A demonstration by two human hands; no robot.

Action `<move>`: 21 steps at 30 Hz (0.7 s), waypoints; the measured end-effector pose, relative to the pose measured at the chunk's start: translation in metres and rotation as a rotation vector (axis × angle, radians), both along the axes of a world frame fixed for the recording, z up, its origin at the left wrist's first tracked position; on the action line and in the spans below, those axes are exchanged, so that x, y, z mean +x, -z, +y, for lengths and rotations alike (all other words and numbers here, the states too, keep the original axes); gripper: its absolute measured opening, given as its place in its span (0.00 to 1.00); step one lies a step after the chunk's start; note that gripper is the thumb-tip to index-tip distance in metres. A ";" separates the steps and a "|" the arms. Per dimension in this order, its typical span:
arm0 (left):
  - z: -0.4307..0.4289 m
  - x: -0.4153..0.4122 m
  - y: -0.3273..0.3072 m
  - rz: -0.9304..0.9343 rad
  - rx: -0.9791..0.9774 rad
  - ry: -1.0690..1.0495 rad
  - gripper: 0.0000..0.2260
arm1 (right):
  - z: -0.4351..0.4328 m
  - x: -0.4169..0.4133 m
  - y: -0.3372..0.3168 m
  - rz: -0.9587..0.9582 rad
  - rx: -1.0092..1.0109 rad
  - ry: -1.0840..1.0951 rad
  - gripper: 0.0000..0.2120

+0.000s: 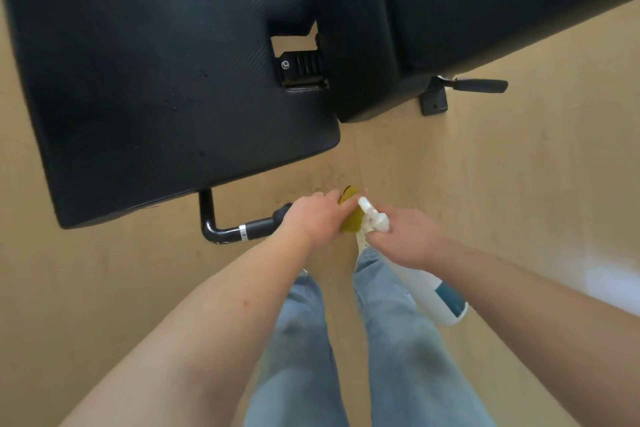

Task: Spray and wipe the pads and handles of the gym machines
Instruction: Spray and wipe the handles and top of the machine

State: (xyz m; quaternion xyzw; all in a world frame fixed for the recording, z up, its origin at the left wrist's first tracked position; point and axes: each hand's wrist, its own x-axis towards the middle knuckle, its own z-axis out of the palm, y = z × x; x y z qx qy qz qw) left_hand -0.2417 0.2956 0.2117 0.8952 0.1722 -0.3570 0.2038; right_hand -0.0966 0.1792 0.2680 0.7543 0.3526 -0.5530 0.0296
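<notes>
Few droplets bead on the seat pad, so it looks sprayed but unwiped; left hand clutches yellow cloth at the handle, right hand grasps spray bottle alongside.

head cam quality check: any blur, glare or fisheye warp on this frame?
Head view: soft overall; left hand gripping the yellow cloth and right hand holding the spray bottle are smeared. Fisheye bends the seat pad edges. Washed-out bright patch on the floor at the right edge. No hard shadows; droplets on the pad are readable.
</notes>
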 end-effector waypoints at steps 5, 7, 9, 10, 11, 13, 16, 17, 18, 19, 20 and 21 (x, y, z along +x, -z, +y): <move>0.024 -0.083 -0.031 -0.030 0.139 -0.024 0.43 | 0.002 -0.009 0.002 0.020 -0.011 0.017 0.08; 0.029 -0.093 -0.034 -0.001 0.150 -0.053 0.43 | 0.004 -0.015 0.002 0.032 -0.005 0.009 0.06; 0.026 -0.085 -0.029 0.014 0.161 -0.085 0.39 | 0.008 -0.020 -0.001 0.035 0.018 0.010 0.05; 0.022 -0.076 -0.027 0.011 0.177 -0.100 0.37 | 0.009 -0.021 -0.001 0.040 0.033 0.011 0.05; 0.017 -0.066 -0.022 0.011 0.189 -0.105 0.36 | 0.011 -0.020 0.000 0.043 0.045 0.018 0.05; 0.008 -0.039 -0.008 0.002 0.157 -0.093 0.30 | 0.015 -0.013 0.001 0.042 0.057 0.034 0.06; -0.005 0.001 0.011 0.009 0.094 -0.068 0.17 | 0.019 0.001 -0.001 0.013 0.061 -0.008 0.05; -0.008 0.010 0.013 0.012 0.086 -0.067 0.15 | 0.020 0.006 -0.003 0.005 0.063 -0.008 0.05; -0.011 0.014 0.014 0.002 0.081 -0.066 0.14 | 0.020 0.010 -0.006 0.000 0.063 -0.004 0.07; -0.013 0.013 0.014 -0.011 0.081 -0.060 0.15 | 0.020 0.011 -0.009 -0.005 0.064 0.000 0.09; -0.013 0.009 0.013 -0.028 0.090 -0.054 0.16 | 0.019 0.012 -0.010 -0.011 0.061 -0.006 0.09; -0.012 0.002 0.010 -0.048 0.103 -0.052 0.18 | 0.018 0.011 -0.011 -0.023 0.047 -0.025 0.06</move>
